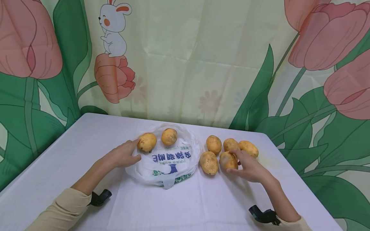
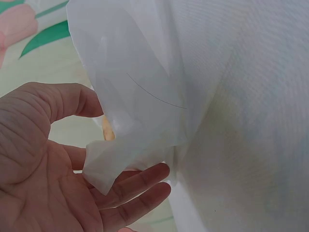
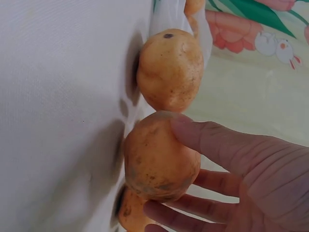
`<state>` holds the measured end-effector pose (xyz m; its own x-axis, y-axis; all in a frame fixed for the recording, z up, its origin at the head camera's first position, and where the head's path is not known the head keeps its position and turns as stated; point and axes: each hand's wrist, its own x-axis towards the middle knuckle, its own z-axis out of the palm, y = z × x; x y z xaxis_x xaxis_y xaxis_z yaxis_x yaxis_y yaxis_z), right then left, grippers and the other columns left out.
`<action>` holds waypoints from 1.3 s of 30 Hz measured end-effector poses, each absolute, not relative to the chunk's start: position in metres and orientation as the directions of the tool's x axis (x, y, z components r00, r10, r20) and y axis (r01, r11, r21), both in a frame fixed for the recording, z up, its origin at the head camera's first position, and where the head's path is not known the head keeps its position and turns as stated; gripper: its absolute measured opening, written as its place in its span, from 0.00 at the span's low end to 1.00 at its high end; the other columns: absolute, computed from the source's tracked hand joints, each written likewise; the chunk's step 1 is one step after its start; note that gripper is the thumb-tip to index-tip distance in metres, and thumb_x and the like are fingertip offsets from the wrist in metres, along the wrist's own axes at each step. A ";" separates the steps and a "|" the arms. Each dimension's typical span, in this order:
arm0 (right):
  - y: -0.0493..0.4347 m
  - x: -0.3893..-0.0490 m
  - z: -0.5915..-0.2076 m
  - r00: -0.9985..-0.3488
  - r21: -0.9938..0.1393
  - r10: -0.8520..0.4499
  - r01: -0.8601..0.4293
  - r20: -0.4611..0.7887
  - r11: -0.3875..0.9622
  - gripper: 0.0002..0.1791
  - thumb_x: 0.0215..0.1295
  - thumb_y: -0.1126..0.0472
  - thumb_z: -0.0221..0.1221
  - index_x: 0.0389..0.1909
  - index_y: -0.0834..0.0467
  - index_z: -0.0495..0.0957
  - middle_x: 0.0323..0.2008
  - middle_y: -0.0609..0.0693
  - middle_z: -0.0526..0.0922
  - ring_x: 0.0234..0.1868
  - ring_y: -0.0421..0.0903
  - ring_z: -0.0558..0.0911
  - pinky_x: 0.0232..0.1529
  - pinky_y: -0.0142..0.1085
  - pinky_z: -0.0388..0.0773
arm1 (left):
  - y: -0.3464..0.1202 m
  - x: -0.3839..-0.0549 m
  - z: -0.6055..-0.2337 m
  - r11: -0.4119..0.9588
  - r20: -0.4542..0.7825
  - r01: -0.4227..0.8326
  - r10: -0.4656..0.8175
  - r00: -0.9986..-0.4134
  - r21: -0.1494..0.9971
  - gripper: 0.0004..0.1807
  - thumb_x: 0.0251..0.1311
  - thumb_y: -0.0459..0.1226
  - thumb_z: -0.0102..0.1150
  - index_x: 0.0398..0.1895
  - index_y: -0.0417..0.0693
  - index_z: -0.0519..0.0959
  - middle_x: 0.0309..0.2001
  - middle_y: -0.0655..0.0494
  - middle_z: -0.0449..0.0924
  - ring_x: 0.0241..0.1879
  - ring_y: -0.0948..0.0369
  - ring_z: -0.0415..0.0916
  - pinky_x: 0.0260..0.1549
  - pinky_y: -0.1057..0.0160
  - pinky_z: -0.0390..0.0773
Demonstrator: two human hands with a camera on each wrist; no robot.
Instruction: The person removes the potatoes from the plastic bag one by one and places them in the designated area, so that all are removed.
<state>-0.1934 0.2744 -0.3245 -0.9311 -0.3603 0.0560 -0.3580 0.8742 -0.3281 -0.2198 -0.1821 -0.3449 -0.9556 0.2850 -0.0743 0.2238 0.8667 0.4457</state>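
A white plastic bag point(image 1: 173, 165) with blue print lies on the table, with two potatoes on it: one potato point(image 1: 147, 142) at its left and another potato point(image 1: 169, 137) farther back. My left hand point(image 1: 124, 155) is at the bag's left edge, fingertips by the left potato. In the left wrist view, the thumb and fingers of my left hand point(image 2: 72, 164) stand apart around a loose flap of the bag point(image 2: 130, 87). My right hand point(image 1: 250, 165) holds a brown-patched potato point(image 3: 161, 157) between thumb and fingers, in the group right of the bag.
Around the held potato sit several others: a front-left potato point(image 1: 209, 163), a back-left potato point(image 1: 214, 144), a back potato point(image 1: 231, 144) and a long potato point(image 1: 248, 148). A white cloth covers the table point(image 1: 162, 208). Behind hangs a tulip-print curtain point(image 1: 185, 64).
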 end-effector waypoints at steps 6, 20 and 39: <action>0.273 -0.192 -0.327 -0.938 -0.321 -0.347 -0.333 0.016 0.887 0.40 0.61 0.51 0.72 0.66 0.68 0.68 0.54 0.62 0.78 0.51 0.56 0.78 0.50 0.52 0.78 | -0.182 -0.220 -0.345 0.867 -0.070 0.228 0.287 -0.955 0.443 0.42 0.66 0.41 0.60 0.74 0.22 0.56 0.66 0.24 0.67 0.54 0.44 0.74 0.50 0.46 0.77; 0.272 -0.193 -0.326 -0.945 -0.344 -0.325 -0.311 0.016 0.886 0.45 0.58 0.48 0.73 0.68 0.70 0.66 0.61 0.68 0.76 0.59 0.65 0.76 0.56 0.60 0.75 | -0.182 -0.219 -0.346 0.868 -0.077 0.215 0.277 -0.958 0.447 0.43 0.66 0.41 0.61 0.74 0.23 0.56 0.65 0.24 0.67 0.50 0.46 0.73 0.47 0.48 0.77; 0.272 -0.192 -0.325 -0.951 -0.358 -0.310 -0.287 -0.007 0.889 0.46 0.59 0.46 0.73 0.69 0.69 0.65 0.60 0.65 0.77 0.51 0.57 0.79 0.49 0.52 0.78 | -0.182 -0.220 -0.346 0.869 -0.078 0.219 0.281 -0.957 0.444 0.43 0.66 0.41 0.60 0.75 0.23 0.55 0.66 0.24 0.66 0.51 0.46 0.73 0.47 0.48 0.77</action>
